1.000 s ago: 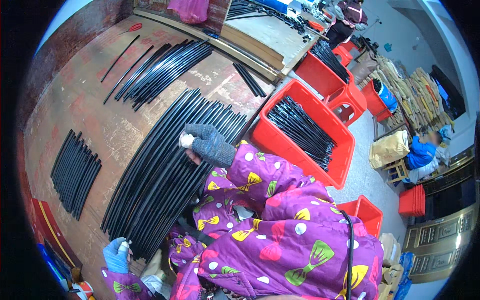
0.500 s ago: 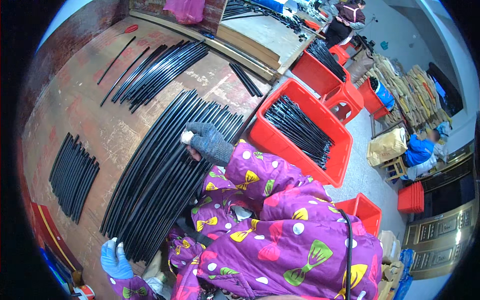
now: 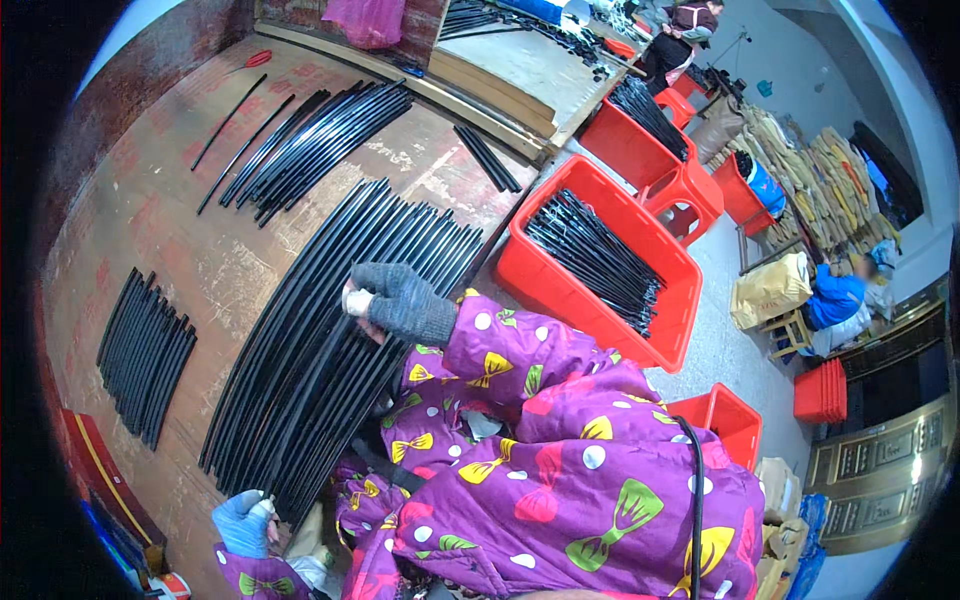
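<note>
Dozens of long black rods already fanned across the wooden table, right hand pressing flat on them, left hand gripping near ends; red crate rightward holds more.

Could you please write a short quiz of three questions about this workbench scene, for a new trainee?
1. True or false: the right hand, in a dark grey glove, rests on the big row of long black rods on the wooden table.
2. Which colour is the crate that holds black rods beside the table? A) blue B) red C) green
3. Fill in: the left hand wears a ____ glove and is near the close end of the rods.

Key:
1. True
2. B
3. blue
</note>
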A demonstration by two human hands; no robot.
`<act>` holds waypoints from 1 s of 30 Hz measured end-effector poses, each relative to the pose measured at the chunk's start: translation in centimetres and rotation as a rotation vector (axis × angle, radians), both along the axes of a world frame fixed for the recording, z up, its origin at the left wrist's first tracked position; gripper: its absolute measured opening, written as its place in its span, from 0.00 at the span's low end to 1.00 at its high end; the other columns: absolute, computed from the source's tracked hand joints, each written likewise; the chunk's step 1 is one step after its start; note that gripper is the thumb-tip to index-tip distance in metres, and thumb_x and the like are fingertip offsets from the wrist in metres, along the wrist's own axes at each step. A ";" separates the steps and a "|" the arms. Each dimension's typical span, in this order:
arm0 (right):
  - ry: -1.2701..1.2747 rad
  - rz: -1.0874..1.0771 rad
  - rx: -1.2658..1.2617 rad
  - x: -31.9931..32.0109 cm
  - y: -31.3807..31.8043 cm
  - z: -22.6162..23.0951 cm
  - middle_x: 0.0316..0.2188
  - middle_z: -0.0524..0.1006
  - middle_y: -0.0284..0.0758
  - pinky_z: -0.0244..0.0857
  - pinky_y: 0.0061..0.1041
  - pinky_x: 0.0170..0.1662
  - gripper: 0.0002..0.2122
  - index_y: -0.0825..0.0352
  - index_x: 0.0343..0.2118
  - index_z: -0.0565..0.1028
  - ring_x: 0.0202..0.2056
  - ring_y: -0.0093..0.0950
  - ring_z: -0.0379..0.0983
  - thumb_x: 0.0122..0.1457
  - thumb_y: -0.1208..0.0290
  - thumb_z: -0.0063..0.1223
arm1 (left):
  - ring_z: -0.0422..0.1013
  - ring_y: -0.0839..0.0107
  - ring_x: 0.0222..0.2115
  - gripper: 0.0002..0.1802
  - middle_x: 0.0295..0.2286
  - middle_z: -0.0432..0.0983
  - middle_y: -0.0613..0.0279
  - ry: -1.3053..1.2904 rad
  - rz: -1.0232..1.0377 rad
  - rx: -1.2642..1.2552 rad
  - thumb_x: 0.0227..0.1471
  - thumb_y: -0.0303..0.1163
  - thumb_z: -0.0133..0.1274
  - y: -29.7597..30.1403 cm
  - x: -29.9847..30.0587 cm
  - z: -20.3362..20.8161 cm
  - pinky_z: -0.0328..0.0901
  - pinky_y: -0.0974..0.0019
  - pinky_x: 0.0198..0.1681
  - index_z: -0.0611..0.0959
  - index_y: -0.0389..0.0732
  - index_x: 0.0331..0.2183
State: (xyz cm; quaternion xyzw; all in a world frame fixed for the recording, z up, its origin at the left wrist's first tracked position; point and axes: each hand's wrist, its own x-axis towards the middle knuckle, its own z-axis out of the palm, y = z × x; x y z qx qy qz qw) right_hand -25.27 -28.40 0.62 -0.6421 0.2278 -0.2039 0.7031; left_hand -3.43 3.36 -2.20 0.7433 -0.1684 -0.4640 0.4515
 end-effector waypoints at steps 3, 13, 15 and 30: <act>-0.045 0.007 -0.047 -0.2 -0.6 -0.2 0.12 0.67 0.29 0.60 0.17 0.15 0.05 0.67 0.25 0.67 0.13 0.18 0.65 0.52 0.72 0.45 | 0.63 0.75 0.08 0.08 0.14 0.70 0.57 -0.031 0.003 -0.002 0.37 0.22 0.52 0.5 0.3 -0.2 0.55 0.75 0.09 0.75 0.29 0.26; -0.019 -0.416 0.130 -5.9 -8.9 -2.5 0.12 0.63 0.29 0.51 0.17 0.14 0.03 0.68 0.27 0.68 0.12 0.19 0.59 0.50 0.75 0.46 | 0.64 0.80 0.12 0.10 0.13 0.70 0.64 -0.085 -0.146 0.055 0.38 0.27 0.55 3.0 2.2 -0.9 0.57 0.76 0.14 0.78 0.32 0.27; 0.017 -0.349 0.074 -5.9 -8.7 -2.6 0.12 0.59 0.27 0.51 0.20 0.19 0.06 0.69 0.28 0.68 0.13 0.19 0.55 0.53 0.72 0.44 | 0.65 0.81 0.13 0.13 0.16 0.72 0.62 0.005 -0.083 0.061 0.41 0.26 0.53 2.8 1.9 -0.4 0.58 0.78 0.14 0.77 0.31 0.33; -0.027 -0.341 0.126 -7.5 -13.6 -2.6 0.13 0.58 0.28 0.52 0.22 0.19 0.03 0.67 0.26 0.65 0.14 0.20 0.54 0.53 0.74 0.43 | 0.65 0.76 0.09 0.10 0.17 0.72 0.57 0.043 0.067 -0.035 0.40 0.24 0.51 4.6 3.3 -2.2 0.56 0.77 0.10 0.77 0.30 0.30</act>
